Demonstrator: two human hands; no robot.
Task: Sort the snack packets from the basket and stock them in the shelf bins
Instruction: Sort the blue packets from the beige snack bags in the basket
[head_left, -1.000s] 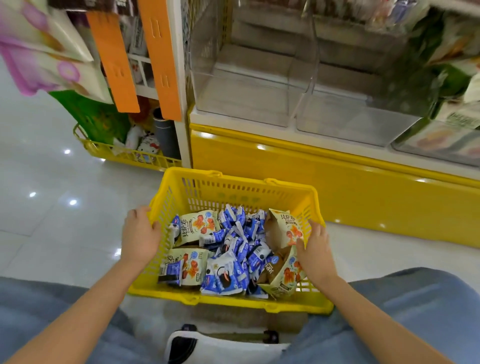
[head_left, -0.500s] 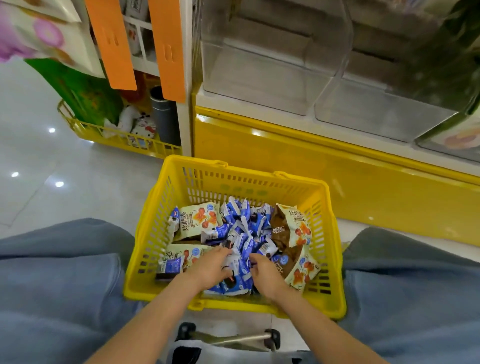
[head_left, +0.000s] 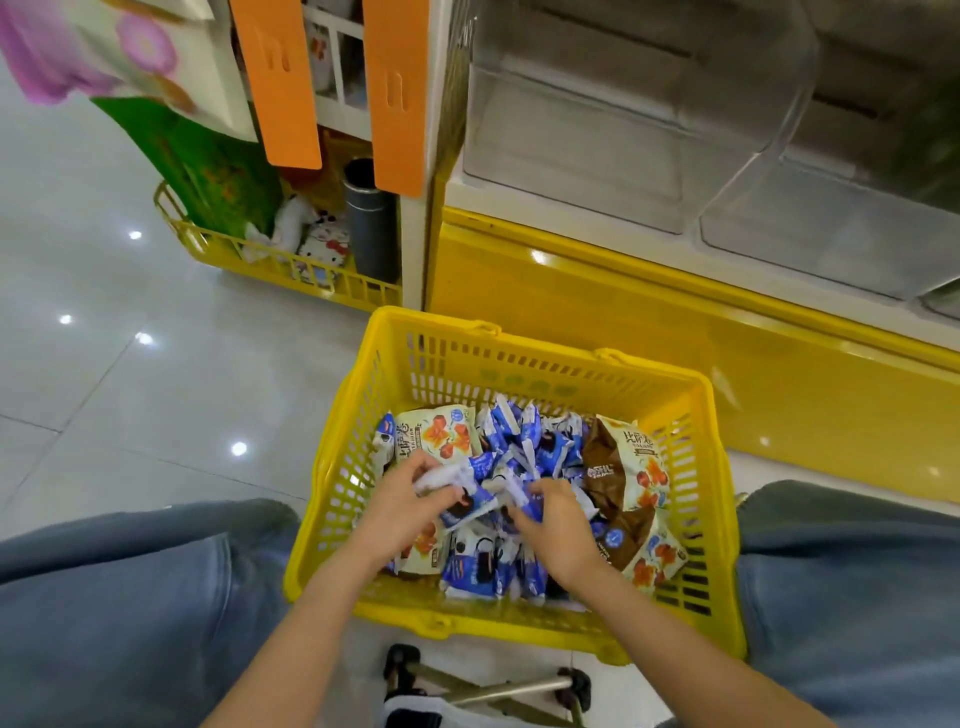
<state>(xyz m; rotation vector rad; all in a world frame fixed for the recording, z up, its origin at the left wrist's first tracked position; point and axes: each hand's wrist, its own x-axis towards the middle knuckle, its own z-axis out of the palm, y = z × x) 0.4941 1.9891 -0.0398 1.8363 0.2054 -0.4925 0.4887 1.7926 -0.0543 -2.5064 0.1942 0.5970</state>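
Left hand (head_left: 402, 506) and right hand (head_left: 558, 530) each clutch blue packets (head_left: 550, 447) inside yellow basket (head_left: 519, 364); clear shelf bins (head_left: 597, 130) above.

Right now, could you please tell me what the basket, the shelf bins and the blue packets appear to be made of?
The basket: likely rigid moulded plastic, glossy yellow, with slotted walls. The shelf bins: clear hard plastic, perhaps acrylic; one sees straight through them, and their edges catch the light. The blue packets: probably thin plastic film, creased and shiny.
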